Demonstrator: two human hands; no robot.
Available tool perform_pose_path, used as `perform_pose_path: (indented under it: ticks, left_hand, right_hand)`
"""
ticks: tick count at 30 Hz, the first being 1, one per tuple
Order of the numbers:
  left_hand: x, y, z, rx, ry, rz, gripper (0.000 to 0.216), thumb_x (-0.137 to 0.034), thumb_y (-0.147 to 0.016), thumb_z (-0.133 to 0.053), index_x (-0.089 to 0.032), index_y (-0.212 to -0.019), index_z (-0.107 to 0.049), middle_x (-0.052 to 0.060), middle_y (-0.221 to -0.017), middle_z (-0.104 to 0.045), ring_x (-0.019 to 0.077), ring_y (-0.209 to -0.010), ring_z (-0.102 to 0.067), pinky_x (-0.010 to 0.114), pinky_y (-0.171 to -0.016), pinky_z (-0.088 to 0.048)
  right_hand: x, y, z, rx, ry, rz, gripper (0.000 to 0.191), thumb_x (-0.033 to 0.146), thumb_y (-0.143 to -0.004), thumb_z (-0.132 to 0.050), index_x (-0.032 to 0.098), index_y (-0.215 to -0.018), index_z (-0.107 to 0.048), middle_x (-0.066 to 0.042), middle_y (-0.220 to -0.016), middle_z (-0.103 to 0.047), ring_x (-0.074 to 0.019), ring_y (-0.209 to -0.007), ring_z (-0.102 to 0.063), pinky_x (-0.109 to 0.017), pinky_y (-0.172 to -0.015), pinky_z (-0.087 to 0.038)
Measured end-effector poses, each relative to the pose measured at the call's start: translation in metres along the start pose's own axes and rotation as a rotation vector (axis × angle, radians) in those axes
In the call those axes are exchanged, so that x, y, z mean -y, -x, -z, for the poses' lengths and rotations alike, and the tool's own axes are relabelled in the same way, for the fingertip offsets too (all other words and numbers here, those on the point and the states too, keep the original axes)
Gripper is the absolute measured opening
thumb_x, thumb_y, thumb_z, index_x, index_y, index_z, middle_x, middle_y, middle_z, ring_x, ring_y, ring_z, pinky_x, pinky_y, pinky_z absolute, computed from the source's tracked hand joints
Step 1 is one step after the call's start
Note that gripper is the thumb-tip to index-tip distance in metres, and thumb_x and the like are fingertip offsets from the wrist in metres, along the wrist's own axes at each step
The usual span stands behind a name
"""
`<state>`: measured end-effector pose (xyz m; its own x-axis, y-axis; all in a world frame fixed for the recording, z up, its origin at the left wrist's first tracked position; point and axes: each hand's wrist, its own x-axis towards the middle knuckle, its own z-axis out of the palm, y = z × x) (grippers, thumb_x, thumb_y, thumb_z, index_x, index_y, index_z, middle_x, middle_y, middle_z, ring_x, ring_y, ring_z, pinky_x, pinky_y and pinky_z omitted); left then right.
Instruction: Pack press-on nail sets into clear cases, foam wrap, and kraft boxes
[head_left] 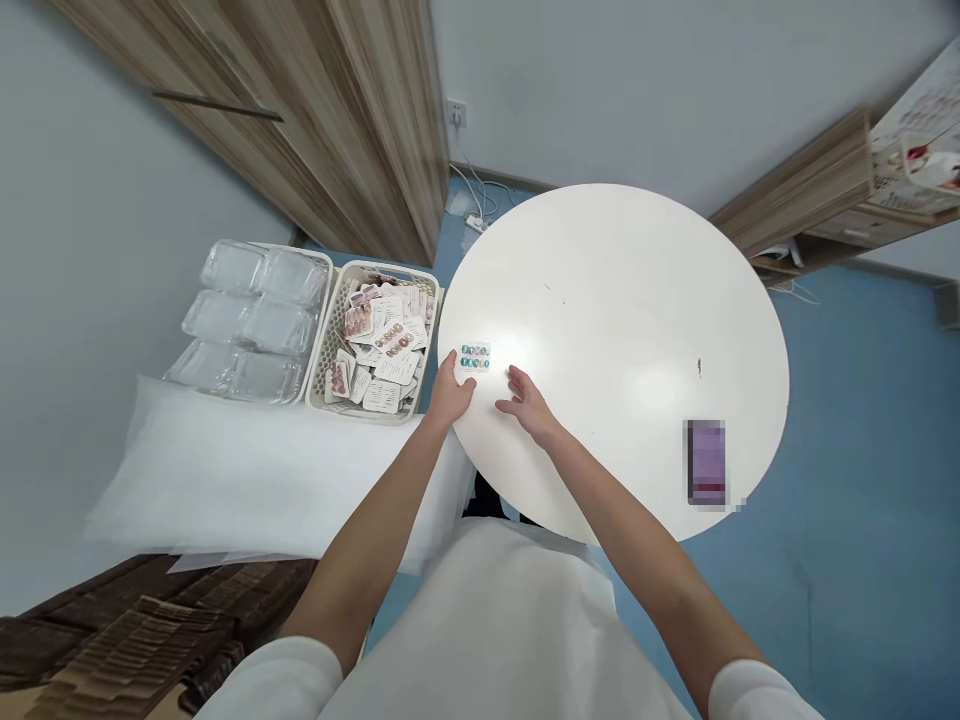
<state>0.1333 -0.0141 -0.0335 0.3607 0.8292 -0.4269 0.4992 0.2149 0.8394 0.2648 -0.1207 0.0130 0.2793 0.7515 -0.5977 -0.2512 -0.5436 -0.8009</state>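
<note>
A small white card of teal press-on nails lies at the left edge of the round white table. My left hand grips the card's lower left corner, fingers closed on it. My right hand hovers just right of the card over the tabletop, fingers loosely spread and holding nothing.
Left of the table stands a white basket heaped with several nail cards, beside a tray of clear plastic cases. White sheets and brown cardboard pieces lie nearer me. A blurred phone rests on the table's right.
</note>
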Motion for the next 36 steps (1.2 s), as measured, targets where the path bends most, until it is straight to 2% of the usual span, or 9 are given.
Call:
perform_pose_path:
  ticks: [5, 8, 10, 13, 16, 21, 26, 31, 36]
  left_hand:
    - [-0.012, 0.033, -0.004, -0.008, 0.071, -0.026, 0.057, -0.023, -0.072, -0.055, -0.018, -0.126, -0.039, 0.011, -0.131, -0.041, 0.0231, -0.120, -0.040, 0.036, -0.099, -0.030]
    - [-0.017, 0.068, -0.006, 0.044, 0.165, -0.034, 0.046, -0.024, -0.072, -0.056, -0.016, -0.117, -0.048, 0.012, -0.118, -0.053, 0.0208, -0.104, -0.053, 0.036, -0.092, -0.039]
    - [-0.014, 0.094, -0.006, 0.028, 0.209, -0.019, 0.044, -0.026, -0.070, -0.057, -0.015, -0.112, -0.051, 0.012, -0.110, -0.058, 0.0191, -0.097, -0.057, 0.035, -0.088, -0.042]
    - [-0.005, 0.130, -0.004, -0.032, 0.231, 0.044, 0.042, -0.028, -0.068, -0.061, -0.015, -0.107, -0.055, 0.010, -0.101, -0.061, 0.0179, -0.088, -0.059, 0.034, -0.082, -0.046]
    - [0.005, 0.159, 0.007, -0.112, 0.246, 0.069, 0.039, -0.030, -0.067, -0.062, -0.017, -0.103, -0.057, 0.009, -0.098, -0.062, 0.0184, -0.084, -0.059, 0.035, -0.078, -0.047]
    - [0.014, 0.182, 0.042, -0.274, 0.254, 0.078, 0.036, -0.031, -0.066, -0.063, -0.020, -0.100, -0.059, 0.009, -0.099, -0.062, 0.0202, -0.088, -0.058, 0.036, -0.080, -0.046]
    - [0.013, 0.178, 0.095, -0.461, 0.234, 0.072, 0.036, -0.028, -0.064, -0.065, -0.019, -0.098, -0.058, 0.010, -0.110, -0.058, 0.0215, -0.096, -0.056, 0.036, -0.083, -0.044]
    - [0.010, 0.149, 0.156, -0.627, 0.380, 0.110, 0.038, -0.026, -0.069, -0.060, -0.018, -0.105, -0.055, 0.012, -0.119, -0.052, 0.0209, -0.102, -0.054, 0.033, -0.082, -0.044]
    - [0.026, 0.102, 0.208, -0.756, 0.471, 0.119, 0.043, -0.026, -0.071, -0.057, -0.018, -0.113, -0.050, 0.013, -0.126, -0.047, 0.0217, -0.106, -0.051, 0.033, -0.083, -0.043]
  right_hand:
    - [-0.004, 0.028, 0.021, -0.017, 0.126, -0.033, 0.056, 0.029, -0.064, -0.061, 0.028, -0.118, -0.045, -0.005, -0.130, -0.041, -0.0207, -0.109, -0.047, -0.037, -0.089, -0.040]
    - [-0.005, 0.046, 0.035, 0.037, 0.192, -0.006, 0.043, 0.029, -0.065, -0.059, 0.023, -0.107, -0.053, -0.007, -0.111, -0.055, -0.0175, -0.091, -0.056, -0.034, -0.081, -0.043]
    - [-0.007, 0.056, 0.042, 0.094, 0.194, 0.025, 0.038, 0.029, -0.066, -0.057, 0.020, -0.103, -0.055, -0.006, -0.096, -0.061, -0.0154, -0.081, -0.058, -0.033, -0.079, -0.043]
    - [-0.009, 0.064, 0.044, 0.187, 0.175, 0.053, 0.035, 0.030, -0.067, -0.056, 0.018, -0.100, -0.055, -0.003, -0.079, -0.063, -0.0141, -0.070, -0.059, -0.033, -0.075, -0.044]
    - [-0.008, 0.065, 0.032, 0.269, 0.186, 0.075, 0.034, 0.031, -0.067, -0.057, 0.018, -0.097, -0.056, -0.001, -0.072, -0.063, -0.0139, -0.065, -0.059, -0.033, -0.073, -0.044]
    - [0.004, 0.060, -0.008, 0.406, 0.242, 0.114, 0.031, 0.030, -0.065, -0.058, 0.018, -0.093, -0.058, -0.002, -0.073, -0.064, -0.0137, -0.064, -0.059, -0.033, -0.071, -0.045]
    - [0.028, 0.042, -0.064, 0.528, 0.311, 0.176, 0.027, 0.023, -0.062, -0.059, 0.018, -0.088, -0.061, -0.004, -0.083, -0.065, -0.0146, -0.070, -0.060, -0.034, -0.076, -0.045]
    - [0.058, 0.009, -0.139, 0.514, 0.428, 0.287, 0.032, 0.022, -0.059, -0.058, 0.021, -0.091, -0.062, -0.004, -0.096, -0.062, -0.0163, -0.084, -0.057, -0.033, -0.076, -0.045]
    - [0.074, -0.028, -0.209, 0.478, 0.446, 0.321, 0.040, 0.026, -0.058, -0.060, 0.020, -0.098, -0.059, -0.003, -0.095, -0.060, -0.0176, -0.089, -0.055, -0.033, -0.076, -0.045]
